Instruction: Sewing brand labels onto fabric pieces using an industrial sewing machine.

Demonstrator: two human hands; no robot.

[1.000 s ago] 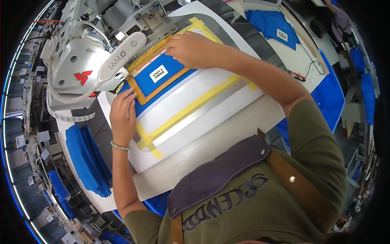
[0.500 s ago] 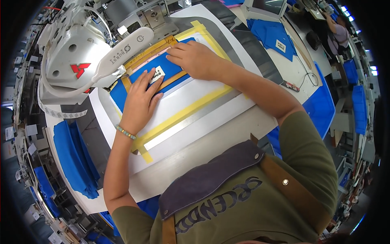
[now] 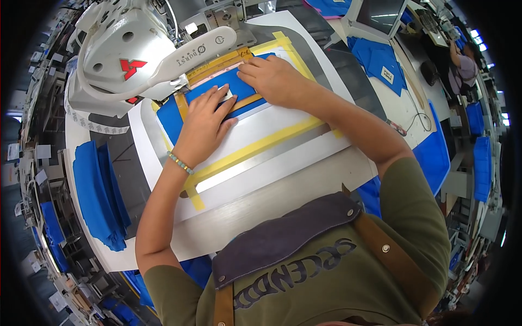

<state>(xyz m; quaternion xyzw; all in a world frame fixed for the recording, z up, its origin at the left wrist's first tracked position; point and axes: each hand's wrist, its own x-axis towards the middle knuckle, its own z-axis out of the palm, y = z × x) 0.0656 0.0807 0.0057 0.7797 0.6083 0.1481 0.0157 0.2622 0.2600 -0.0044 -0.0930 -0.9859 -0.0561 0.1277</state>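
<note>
A blue cloth piece (image 3: 172, 120) lies under an amber see-through frame (image 3: 247, 102) on a white sheet edged with yellow tape (image 3: 261, 142). My left hand (image 3: 204, 124) rests flat on the cloth inside the frame, fingers stretched out. Its fingertips partly cover a small white label (image 3: 227, 96) with dark print. At the frame's right end my right hand (image 3: 276, 81) lies over the cloth, fingers reaching left and slightly bent, tips touching the cloth. Just beyond the frame stands the white sewing machine head (image 3: 128, 60), a pale elongated lamp (image 3: 198, 54) jutting from it.
Folded blue cloth (image 3: 98, 195) is stacked at the left of the table. More labelled blue pieces (image 3: 375, 60) lie at the far right, near a white-framed screen (image 3: 378, 16). A blue bin (image 3: 432, 155) sits at the right edge. Another person (image 3: 462, 68) is at the far right.
The whole view has shifted, moving the machine and table rightward in the picture. My left fingers now cover more of the label. My right hand keeps its place at the frame's right end.
</note>
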